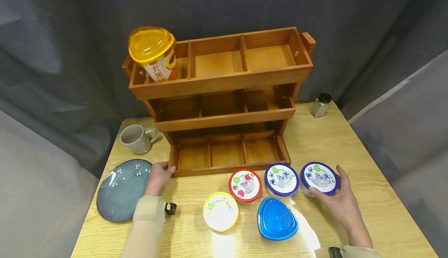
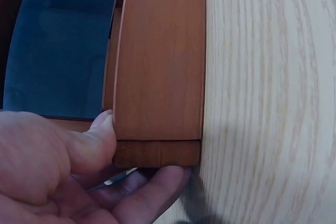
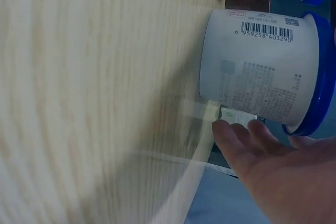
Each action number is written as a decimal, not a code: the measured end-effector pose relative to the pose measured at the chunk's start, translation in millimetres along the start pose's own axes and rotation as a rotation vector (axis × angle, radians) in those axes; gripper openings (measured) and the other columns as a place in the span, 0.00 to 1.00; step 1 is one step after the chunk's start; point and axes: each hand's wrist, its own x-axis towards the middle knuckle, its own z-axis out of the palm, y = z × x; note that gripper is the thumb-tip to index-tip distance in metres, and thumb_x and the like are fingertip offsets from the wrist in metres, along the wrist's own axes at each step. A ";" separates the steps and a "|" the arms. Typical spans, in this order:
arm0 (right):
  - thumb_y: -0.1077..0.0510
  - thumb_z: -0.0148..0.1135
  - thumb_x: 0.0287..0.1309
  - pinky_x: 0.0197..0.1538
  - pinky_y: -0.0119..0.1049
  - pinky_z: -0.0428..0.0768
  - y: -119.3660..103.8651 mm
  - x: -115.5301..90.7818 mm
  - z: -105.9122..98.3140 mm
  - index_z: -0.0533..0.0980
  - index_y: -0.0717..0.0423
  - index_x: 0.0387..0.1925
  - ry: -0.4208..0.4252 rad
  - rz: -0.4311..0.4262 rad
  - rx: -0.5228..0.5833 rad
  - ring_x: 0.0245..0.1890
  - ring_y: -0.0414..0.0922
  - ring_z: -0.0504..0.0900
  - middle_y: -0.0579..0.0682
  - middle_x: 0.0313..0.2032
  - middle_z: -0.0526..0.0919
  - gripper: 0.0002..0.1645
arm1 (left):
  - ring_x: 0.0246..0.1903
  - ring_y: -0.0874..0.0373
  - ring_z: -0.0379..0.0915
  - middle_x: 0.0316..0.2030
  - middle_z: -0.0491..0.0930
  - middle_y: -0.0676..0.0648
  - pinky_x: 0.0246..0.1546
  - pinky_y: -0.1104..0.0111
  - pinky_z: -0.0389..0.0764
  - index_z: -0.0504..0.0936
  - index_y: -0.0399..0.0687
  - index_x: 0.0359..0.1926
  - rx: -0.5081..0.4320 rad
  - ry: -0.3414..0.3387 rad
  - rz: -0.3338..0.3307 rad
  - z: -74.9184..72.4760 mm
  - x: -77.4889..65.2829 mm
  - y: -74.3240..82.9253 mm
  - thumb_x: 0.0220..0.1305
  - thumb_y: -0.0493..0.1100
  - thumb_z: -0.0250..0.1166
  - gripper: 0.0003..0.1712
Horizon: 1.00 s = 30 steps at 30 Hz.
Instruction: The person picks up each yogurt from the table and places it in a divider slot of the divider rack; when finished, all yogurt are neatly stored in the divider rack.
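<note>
At the front left corner of a brown three-tier wooden rack [image 1: 221,84], my left hand [image 1: 161,176] pinches the end of the lowest tray [image 2: 157,153] between thumb and fingers. To the right, my right hand [image 1: 337,203] surrounds a blue-lidded tub with blueberries on its lid [image 1: 320,178]. In the right wrist view, a narrow gap shows between the fingers [image 3: 231,140] and the white side of that tub. A second blueberry tub [image 1: 281,179] stands just left of it. Beside that are a red-lidded strawberry tub [image 1: 245,185] and a yellow-lidded tub [image 1: 221,211].
A blue rounded-triangular lidded container [image 1: 277,219] sits at the front. An orange-lidded cup [image 1: 154,54] stands in the top tier's left compartment. A grey mug [image 1: 136,139] and a blue-grey plate [image 1: 120,196] are at left; a black-capped jar [image 1: 321,105] stands back right.
</note>
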 end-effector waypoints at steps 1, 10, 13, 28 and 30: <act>0.44 0.76 0.52 0.61 0.71 0.59 -0.3 0.3 0.0 0.33 0.54 0.79 0.000 0.002 -0.010 0.67 0.77 0.53 0.76 0.72 0.46 0.73 | 0.59 0.32 0.69 0.59 0.71 0.23 0.55 0.47 0.74 0.67 0.20 0.64 0.005 0.003 0.007 0.3 0.5 -0.7 0.73 0.39 0.58 0.28; 0.42 0.77 0.49 0.60 0.73 0.59 -1.8 1.3 0.2 0.43 0.61 0.78 0.007 -0.003 -0.078 0.65 0.76 0.58 0.77 0.68 0.57 0.70 | 0.59 0.33 0.69 0.58 0.72 0.25 0.57 0.47 0.73 0.70 0.21 0.63 0.019 0.013 0.022 0.9 0.1 -1.6 0.73 0.39 0.59 0.26; 0.43 0.77 0.50 0.59 0.73 0.59 -1.6 2.1 -0.4 0.43 0.61 0.77 -0.007 -0.021 -0.080 0.64 0.76 0.59 0.78 0.67 0.57 0.68 | 0.59 0.33 0.69 0.58 0.72 0.25 0.57 0.47 0.73 0.70 0.22 0.63 0.019 0.016 0.024 1.1 0.4 -1.3 0.73 0.39 0.59 0.26; 0.44 0.78 0.48 0.60 0.72 0.60 5.5 1.9 0.6 0.42 0.57 0.78 -0.018 -0.004 -0.063 0.65 0.76 0.57 0.76 0.69 0.56 0.70 | 0.60 0.33 0.68 0.58 0.72 0.25 0.58 0.46 0.72 0.70 0.21 0.62 0.013 0.031 0.032 1.2 -0.3 -1.1 0.72 0.39 0.59 0.26; 0.43 0.79 0.47 0.60 0.72 0.61 5.6 1.8 0.2 0.42 0.58 0.78 -0.017 -0.007 -0.073 0.65 0.76 0.57 0.76 0.69 0.55 0.71 | 0.59 0.33 0.68 0.58 0.72 0.25 0.58 0.46 0.72 0.71 0.20 0.62 0.014 0.033 0.037 1.0 -0.9 -1.2 0.72 0.38 0.59 0.26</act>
